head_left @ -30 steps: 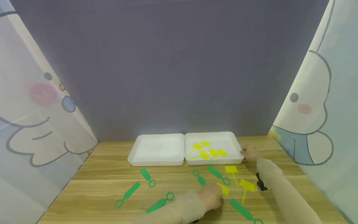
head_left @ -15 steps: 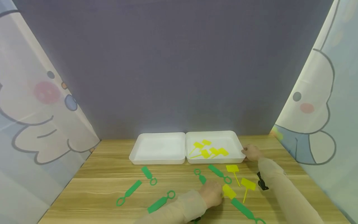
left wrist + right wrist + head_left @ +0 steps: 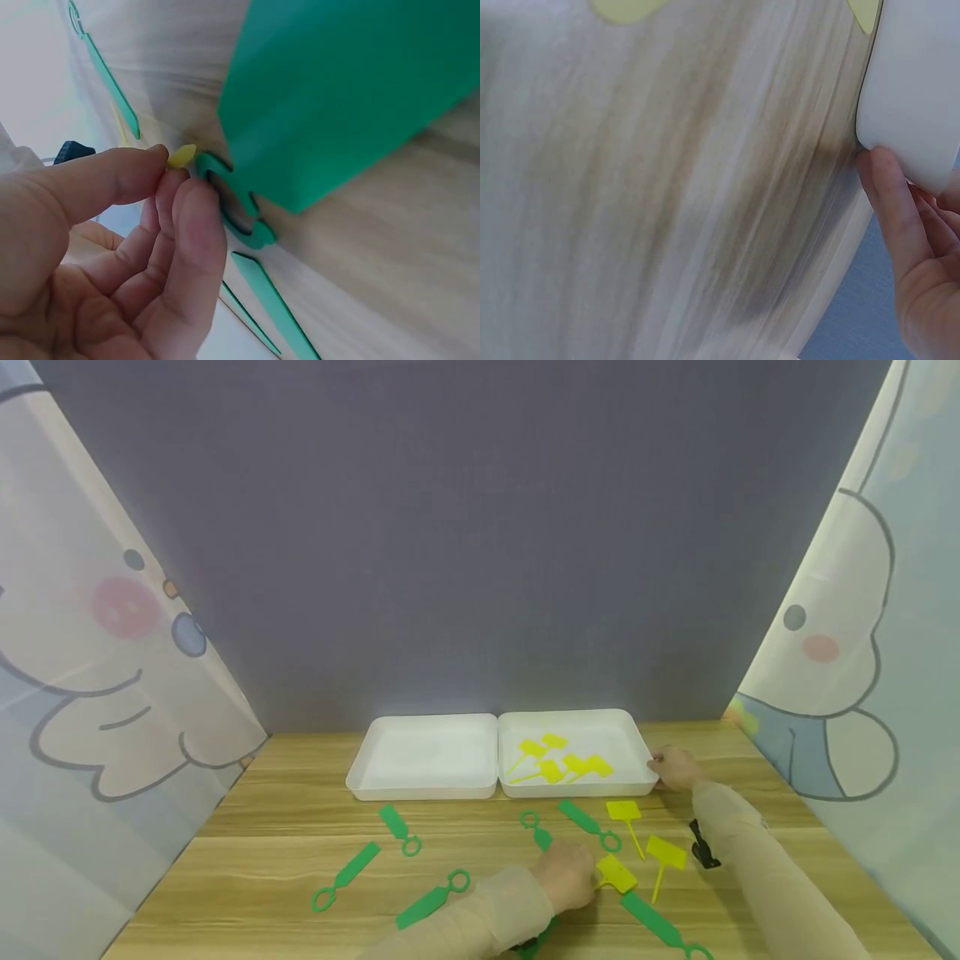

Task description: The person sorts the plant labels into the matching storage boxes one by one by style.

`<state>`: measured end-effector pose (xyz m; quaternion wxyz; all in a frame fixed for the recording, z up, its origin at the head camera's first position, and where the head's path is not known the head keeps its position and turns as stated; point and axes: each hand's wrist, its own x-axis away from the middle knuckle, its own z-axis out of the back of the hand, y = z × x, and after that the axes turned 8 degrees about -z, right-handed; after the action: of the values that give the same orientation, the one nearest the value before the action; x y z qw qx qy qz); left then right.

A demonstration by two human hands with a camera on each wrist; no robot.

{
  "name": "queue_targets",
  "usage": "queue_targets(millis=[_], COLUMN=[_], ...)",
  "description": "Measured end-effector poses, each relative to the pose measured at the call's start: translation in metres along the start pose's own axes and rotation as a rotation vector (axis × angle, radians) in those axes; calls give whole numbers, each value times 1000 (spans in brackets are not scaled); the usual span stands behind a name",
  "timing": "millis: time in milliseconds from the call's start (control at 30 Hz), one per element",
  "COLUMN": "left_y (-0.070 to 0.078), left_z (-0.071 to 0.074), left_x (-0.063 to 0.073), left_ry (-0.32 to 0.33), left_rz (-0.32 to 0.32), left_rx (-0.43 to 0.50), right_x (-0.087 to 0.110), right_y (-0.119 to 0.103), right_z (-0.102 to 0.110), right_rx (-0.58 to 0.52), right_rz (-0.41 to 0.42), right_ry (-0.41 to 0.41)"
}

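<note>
My left hand, low in the head view, pinches a yellow T-shaped plant label by its stem. Its flat head points right, and in the left wrist view a yellow tip pokes out between thumb and fingertips. Close under these fingers lies a green ring-ended tag, large in that view. My right hand grips the right edge of a white tray, its fingers against the outer wall. Several yellow labels lie inside that tray. Two more yellow labels are on the table, right of my left hand.
A second white tray, with nothing in it, adjoins the first on its left. Several green ring-ended tags lie scattered over the wooden table. A grey panel stands behind, with cartoon-printed sheets at both sides.
The yellow label by my left hand has turned, its head swinging right and down out of the fingers' cover. My right hand stays at the tray edge. The head view has shifted slightly.
</note>
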<state>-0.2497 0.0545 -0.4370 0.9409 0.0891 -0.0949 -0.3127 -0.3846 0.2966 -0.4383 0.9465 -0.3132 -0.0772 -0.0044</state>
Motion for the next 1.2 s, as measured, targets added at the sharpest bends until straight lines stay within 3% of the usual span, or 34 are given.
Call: queue_targets(millis=[233,567,800,1200], left_y=[2,2,-1,-3], left_z=[4,9,6,4], left_x=[1,1,2,3], left_ry=[-14,-53,-29,-36], left_rz=[-1,-9,-45,-48], left_rx=[-15,34,34,90], right_x=[-2,-2,1,0], right_y=[-1,-2,-3,0], right_z=[0,1,2,0], right_rx=[6,23,15,5], right_rz=[-7,-13,-23,-20], right_ry=[-8,-5,-8,-10])
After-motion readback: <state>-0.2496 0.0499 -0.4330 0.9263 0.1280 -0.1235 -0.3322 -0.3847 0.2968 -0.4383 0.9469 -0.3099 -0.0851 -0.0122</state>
